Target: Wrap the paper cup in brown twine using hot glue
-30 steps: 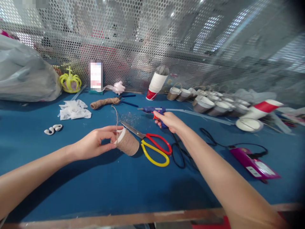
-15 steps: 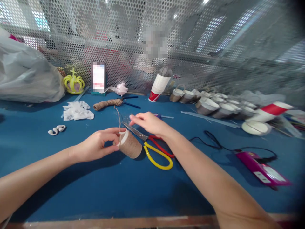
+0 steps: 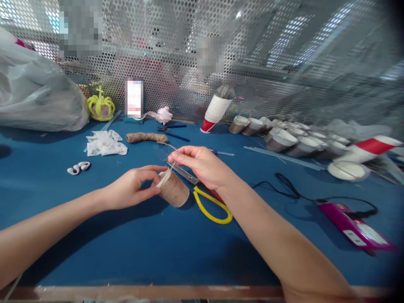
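Observation:
My left hand [image 3: 134, 188] grips the rim of a paper cup [image 3: 175, 189] wrapped in brown twine, tilted on its side with its white mouth toward the left. A strand of twine [image 3: 173, 163] rises from the cup's mouth, pinched between the thumb and fingers of my right hand [image 3: 197, 162]. Behind the cup lies a skein of twine [image 3: 145, 137]; a thin strand runs from it toward my right fingers. Scissors [image 3: 211, 206] with one yellow and one red handle lie on the table, partly hidden beneath my right hand and wrist.
Pliers [image 3: 176, 134] lie beyond the skein. White crumpled fabric [image 3: 105, 143] and small white pieces [image 3: 78, 168] are at left. Stacked paper cups [image 3: 214, 111] lean at the back. Several wrapped cups [image 3: 284, 136] and a purple power strip [image 3: 355, 227] with a cord are at right.
My right hand has taken hold of the twine strand, which was hanging loose above the cup, and draws it to the right across the mouth. My left hand stays on the rim.

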`<action>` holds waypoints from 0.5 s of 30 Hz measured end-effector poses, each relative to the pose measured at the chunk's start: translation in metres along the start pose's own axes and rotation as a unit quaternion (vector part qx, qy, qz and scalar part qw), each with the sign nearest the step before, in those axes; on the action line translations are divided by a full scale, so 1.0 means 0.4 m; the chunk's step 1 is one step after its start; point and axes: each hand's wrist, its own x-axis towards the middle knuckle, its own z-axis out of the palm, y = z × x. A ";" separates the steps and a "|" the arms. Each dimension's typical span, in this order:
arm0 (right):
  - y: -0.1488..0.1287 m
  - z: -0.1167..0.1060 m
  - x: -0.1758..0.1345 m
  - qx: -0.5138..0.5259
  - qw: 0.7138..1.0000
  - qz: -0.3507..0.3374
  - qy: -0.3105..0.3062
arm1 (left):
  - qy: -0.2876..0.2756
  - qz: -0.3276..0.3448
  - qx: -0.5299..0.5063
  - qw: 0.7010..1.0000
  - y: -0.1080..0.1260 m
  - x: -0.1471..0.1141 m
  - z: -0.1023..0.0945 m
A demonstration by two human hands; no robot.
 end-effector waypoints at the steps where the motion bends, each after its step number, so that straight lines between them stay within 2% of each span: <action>1: 0.000 -0.002 -0.007 -0.003 1.000 -0.004 0.008 | 0.003 -0.007 -0.006 1.000 0.000 0.001 0.000; 6: 0.015 -0.005 -0.015 -0.041 0.998 -0.014 0.045 | 0.003 -0.018 -0.030 0.999 0.007 0.005 0.000; 15: 0.036 -0.008 -0.008 -0.075 0.996 -0.019 0.041 | -0.013 -0.006 -0.034 0.999 0.007 0.001 -0.001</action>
